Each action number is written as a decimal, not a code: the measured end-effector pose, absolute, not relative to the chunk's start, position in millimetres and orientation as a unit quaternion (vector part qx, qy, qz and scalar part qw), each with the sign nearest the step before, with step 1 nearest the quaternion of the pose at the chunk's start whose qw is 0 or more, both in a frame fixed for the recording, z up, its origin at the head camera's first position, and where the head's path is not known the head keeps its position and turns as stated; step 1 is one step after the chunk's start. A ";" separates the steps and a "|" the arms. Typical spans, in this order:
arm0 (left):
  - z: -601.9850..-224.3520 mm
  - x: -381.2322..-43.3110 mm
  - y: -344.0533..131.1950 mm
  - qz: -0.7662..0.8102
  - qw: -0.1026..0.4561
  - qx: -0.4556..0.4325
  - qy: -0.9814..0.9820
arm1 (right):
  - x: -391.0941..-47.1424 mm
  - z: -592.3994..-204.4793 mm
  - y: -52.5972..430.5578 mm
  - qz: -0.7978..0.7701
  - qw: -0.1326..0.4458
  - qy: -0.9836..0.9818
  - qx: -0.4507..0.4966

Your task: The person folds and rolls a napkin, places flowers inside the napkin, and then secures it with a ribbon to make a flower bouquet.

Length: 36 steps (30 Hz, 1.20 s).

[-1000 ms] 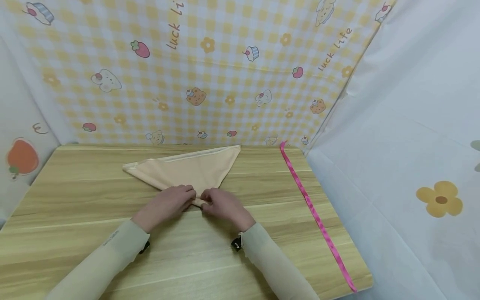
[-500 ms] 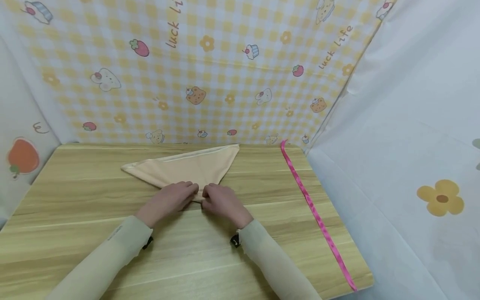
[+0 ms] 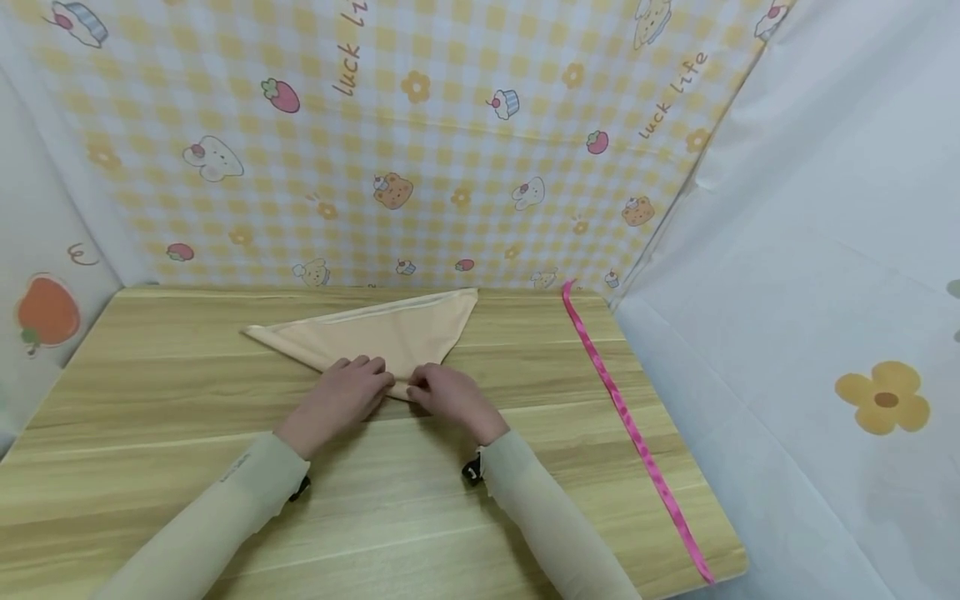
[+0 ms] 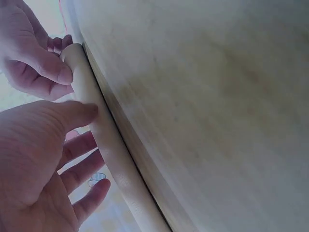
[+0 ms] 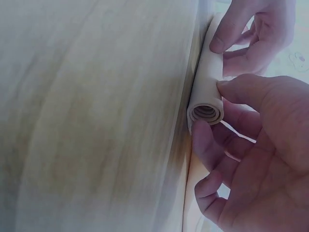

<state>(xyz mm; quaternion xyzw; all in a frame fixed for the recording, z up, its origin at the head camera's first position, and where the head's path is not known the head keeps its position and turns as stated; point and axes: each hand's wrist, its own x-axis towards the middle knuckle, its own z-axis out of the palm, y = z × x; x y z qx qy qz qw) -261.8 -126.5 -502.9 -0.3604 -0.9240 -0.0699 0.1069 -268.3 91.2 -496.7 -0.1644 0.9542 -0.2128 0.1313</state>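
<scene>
A peach cloth [image 3: 382, 333], roughly triangular with a pale far edge, lies toward the back of the table, its near side rolled into a tube. Thumb and fingers of my left hand [image 3: 345, 400] hold the roll [image 4: 113, 150] left of its right end. At that end, my right hand [image 3: 456, 402] pinches it between thumb and fingers. Spiral layers show in the end of the tube in the right wrist view, with a right fingertip [image 5: 202, 130] at its rim. Both hands are close together with a small gap between them.
A long pink ribbon [image 3: 626, 425] runs down the right side of the wooden table [image 3: 360, 517]. Behind stands a yellow checked backdrop [image 3: 450, 167]. A white fabric wall [image 3: 787, 333] borders the right side.
The rolled near edge has moved slightly away from me, with both hands following it forward. My right hand has shifted a little to the right. The ribbon stays put.
</scene>
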 end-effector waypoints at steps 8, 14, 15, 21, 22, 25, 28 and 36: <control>-503.7 -267.8 -121.5 -0.104 0.078 -0.348 -0.928 | -267.2 -498.7 92.9 -0.207 0.106 0.958 -0.166; -500.0 -273.4 -122.5 -0.127 0.042 -0.355 -0.925 | -260.2 -496.0 87.5 -0.090 0.057 0.974 -0.202; -498.8 -273.9 -123.4 -0.129 0.034 -0.356 -0.925 | -258.4 -495.1 86.3 -0.076 0.056 0.974 -0.206; -491.8 -274.3 -128.3 -0.140 0.008 -0.370 -0.919 | -251.1 -493.4 76.7 -0.037 0.043 0.973 -0.223; -490.7 -273.9 -128.5 -0.139 0.007 -0.371 -0.918 | -250.3 -493.1 75.5 -0.033 0.039 0.973 -0.225; -489.7 -273.1 -129.0 -0.136 0.009 -0.373 -0.918 | -248.5 -491.5 72.7 -0.021 0.031 0.972 -0.231; -491.1 -272.8 -129.7 -0.136 0.006 -0.371 -0.919 | -248.4 -491.4 71.7 -0.013 0.028 0.971 -0.237; -499.1 -267.0 -135.2 -0.133 0.067 -0.398 -0.905 | -255.6 -493.1 79.5 -0.082 0.064 0.966 -0.236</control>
